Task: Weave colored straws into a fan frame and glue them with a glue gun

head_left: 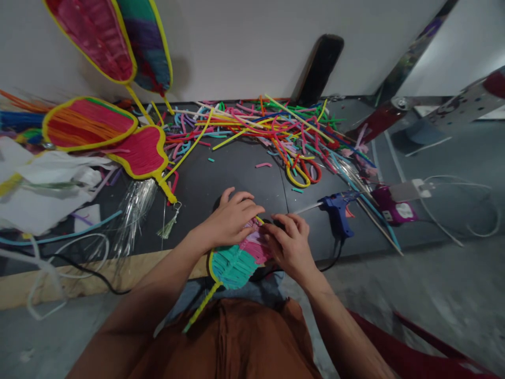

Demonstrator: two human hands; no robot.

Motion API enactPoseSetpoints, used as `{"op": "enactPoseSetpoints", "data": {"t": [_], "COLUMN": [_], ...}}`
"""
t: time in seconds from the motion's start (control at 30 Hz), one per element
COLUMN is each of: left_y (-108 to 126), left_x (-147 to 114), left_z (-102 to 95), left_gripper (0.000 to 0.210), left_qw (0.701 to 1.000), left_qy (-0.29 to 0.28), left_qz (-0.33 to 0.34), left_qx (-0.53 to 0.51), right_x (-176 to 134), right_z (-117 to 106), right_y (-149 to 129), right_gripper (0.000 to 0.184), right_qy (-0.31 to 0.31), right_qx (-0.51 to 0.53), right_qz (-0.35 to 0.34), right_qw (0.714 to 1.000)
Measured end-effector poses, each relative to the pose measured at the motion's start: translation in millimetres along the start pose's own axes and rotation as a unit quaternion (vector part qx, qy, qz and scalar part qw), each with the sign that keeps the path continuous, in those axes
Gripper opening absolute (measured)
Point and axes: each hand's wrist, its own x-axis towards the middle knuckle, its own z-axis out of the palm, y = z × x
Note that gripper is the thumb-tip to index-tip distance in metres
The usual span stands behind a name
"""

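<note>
A small pipe-cleaner hand fan (235, 267) lies at the front edge of the table, teal at its lower part and pink and lilac toward the top. A yellow border runs round it, and its yellow-green twisted handle points down toward my body. My left hand (233, 220) lies over the upper left of the fan, fingers bent and gripping its rim. On the fan's upper right, my right hand (290, 243) pinches the edge with thumb and fingers. A short bit of yellow border (259, 219) shows between the hands; the rest of that rim is hidden by fingers.
Cut pipe cleaners (252, 123) pile along the wall. Scissors (303, 172) with yellow and red handles and a blue glue gun (337, 213) lie right of centre. Finished fans (142, 152) and white paper (51, 184) are at left. A phone (321, 68) leans on the wall; a can (384, 118) stands right.
</note>
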Motion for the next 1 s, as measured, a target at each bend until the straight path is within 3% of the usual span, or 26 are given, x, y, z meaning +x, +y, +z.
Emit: {"op": "enactPoseSetpoints", "data": {"t": [1.0], "left_y": [0.6], "left_x": [0.1], "left_z": [-0.1], "left_gripper": [0.033], "left_qw": [1.0], "left_qy": [0.005], "left_qz": [-0.001], "left_qx": [0.005], "right_x": [-1.1], "right_z": [1.4], "right_y": [1.5], "right_gripper": [0.019], "right_qy": [-0.001], "right_qx": [0.001], "right_qz": [-0.003], "right_qw": [1.0]}}
